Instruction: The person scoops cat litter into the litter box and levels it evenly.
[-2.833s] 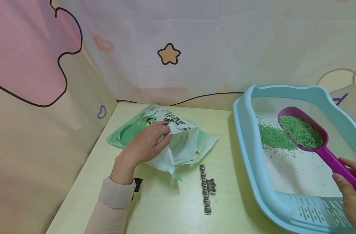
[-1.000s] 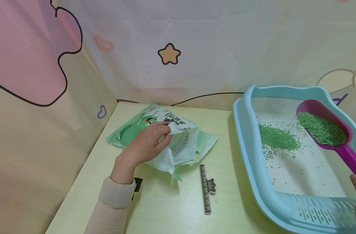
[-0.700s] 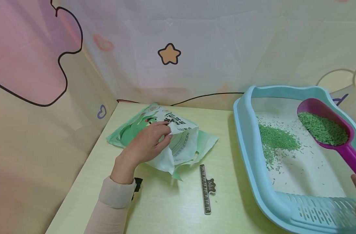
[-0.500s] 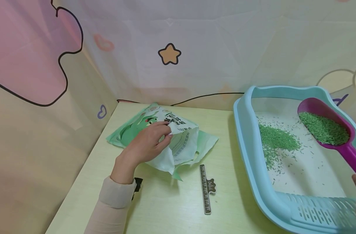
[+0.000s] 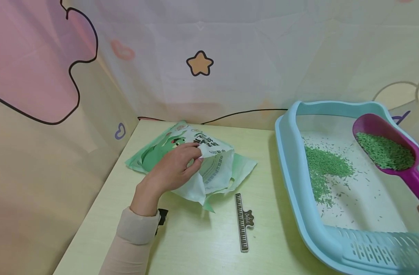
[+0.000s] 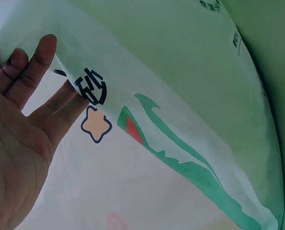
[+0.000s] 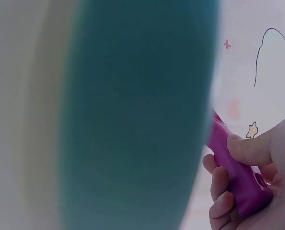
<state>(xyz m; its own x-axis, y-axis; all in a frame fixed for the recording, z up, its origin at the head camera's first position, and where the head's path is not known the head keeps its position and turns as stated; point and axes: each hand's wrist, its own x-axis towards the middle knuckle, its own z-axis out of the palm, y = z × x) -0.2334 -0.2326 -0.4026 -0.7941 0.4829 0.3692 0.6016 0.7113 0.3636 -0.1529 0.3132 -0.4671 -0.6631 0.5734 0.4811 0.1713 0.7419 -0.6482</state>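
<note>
My left hand (image 5: 175, 168) pinches the torn opening of a green and white litter bag (image 5: 218, 173), which lies on its side with its mouth toward the litter box. In the left wrist view, thumb and fingers meet at the bag's edge. My right hand (image 7: 272, 158), mostly cut off at the head view's right edge, grips the handle of a magenta litter scoop (image 5: 407, 176). Green pellet litter (image 5: 385, 151) fills much of the scoop, held over the light blue litter box (image 5: 290, 183). More green litter (image 5: 326, 164) lies along the box's left inner side.
A dark, bear-shaped sealing clip (image 5: 243, 223) lies on the pale table (image 5: 195, 244) between bag and box. The box's front has a slotted ledge (image 5: 371, 248). A printed cloth wall (image 5: 244, 76) stands close behind.
The scoop has moved right inside the box, still bearing litter. The litter patch on the box floor has spread forward along the left side. My left hand and the bag stay put.
</note>
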